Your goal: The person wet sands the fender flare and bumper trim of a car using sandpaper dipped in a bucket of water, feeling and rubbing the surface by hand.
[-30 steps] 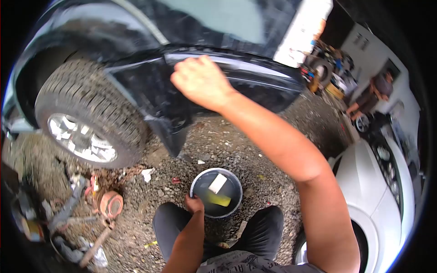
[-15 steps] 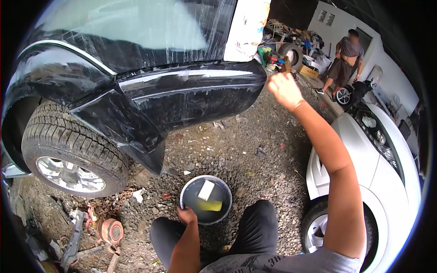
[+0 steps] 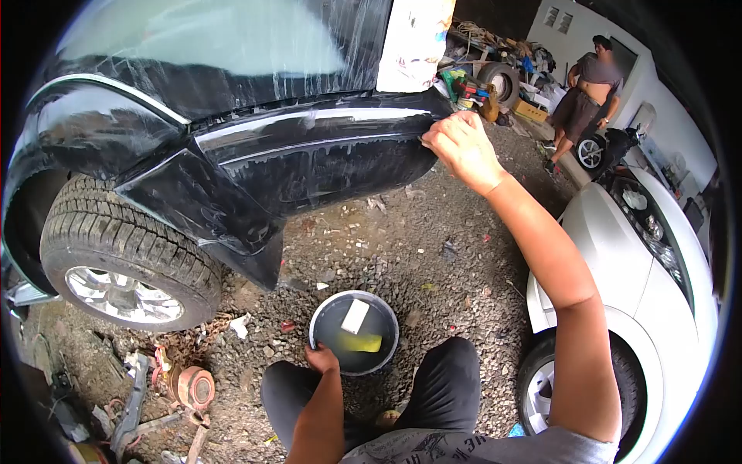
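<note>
My left hand [image 3: 322, 359] grips the rim of a round bucket [image 3: 393, 340] on the gravel between my knees. Inside the bucket's cloudy water are a white block [image 3: 355, 316] and a yellow-green piece [image 3: 363, 342]. My right hand [image 3: 464, 147] is closed at the right end of the black car's lower body panel [image 3: 332, 166]; whatever its fingers hold, if anything, is hidden. Wet streaks and pale smears mark the black panel.
A muddy tyre [image 3: 131, 255] is at the left, above scrap parts and an orange strap roll [image 3: 195, 387]. A white car [image 3: 618, 263] is at the right. Another person [image 3: 586, 97] stands at the back near a motorbike and piled items [image 3: 502, 66].
My right hand swept right along the black panel, then came back slightly left to its end. The view shifted too. My left hand stayed at the bucket.
</note>
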Demonstrator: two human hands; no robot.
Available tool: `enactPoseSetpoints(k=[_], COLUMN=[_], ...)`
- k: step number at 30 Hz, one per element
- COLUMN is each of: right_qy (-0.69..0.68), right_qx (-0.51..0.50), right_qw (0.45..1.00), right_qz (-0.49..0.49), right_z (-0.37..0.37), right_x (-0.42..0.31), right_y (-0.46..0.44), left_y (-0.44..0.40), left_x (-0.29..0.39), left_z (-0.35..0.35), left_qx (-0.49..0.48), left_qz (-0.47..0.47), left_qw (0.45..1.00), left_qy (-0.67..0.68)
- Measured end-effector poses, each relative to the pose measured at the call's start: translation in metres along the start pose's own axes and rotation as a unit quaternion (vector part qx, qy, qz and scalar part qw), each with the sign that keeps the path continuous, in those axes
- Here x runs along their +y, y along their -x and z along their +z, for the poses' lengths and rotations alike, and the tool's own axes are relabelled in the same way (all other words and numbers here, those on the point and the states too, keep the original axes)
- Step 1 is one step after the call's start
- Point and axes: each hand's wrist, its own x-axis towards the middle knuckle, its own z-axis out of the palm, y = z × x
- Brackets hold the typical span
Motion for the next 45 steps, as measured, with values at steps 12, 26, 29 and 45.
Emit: enactPoseSetpoints(k=[12, 26, 29, 45], right_qy=[0.015, -0.038, -0.022, -0.06], right_qx=[0.04, 0.075, 0.06, 0.067], right_qw=[0.999, 0.992, 0.992, 0.994], right_qz=[-0.012, -0.096, -0.112, 0.055], right_z=[0.019, 0.057, 0.048, 0.015], right_x=[-0.009, -0.173, -0.122, -0.051], right_y=[-0.028, -0.21, -0.157, -0.031], left_y=[0.003, 0.003, 0.003, 0.003], left_x=[0.013, 0.008, 0.014, 0.014], left_z=[-0.012, -0.007, -0.009, -0.011], left_qx=[-0.007, -0.025, -0.011, -0.039], left_qz=[-0.039, -0.046, -0.032, -0.048], left_qw=[0.998, 0.998, 0.998, 0.998], left_qy=[-0.04, -0.043, -0.051, -0.022])
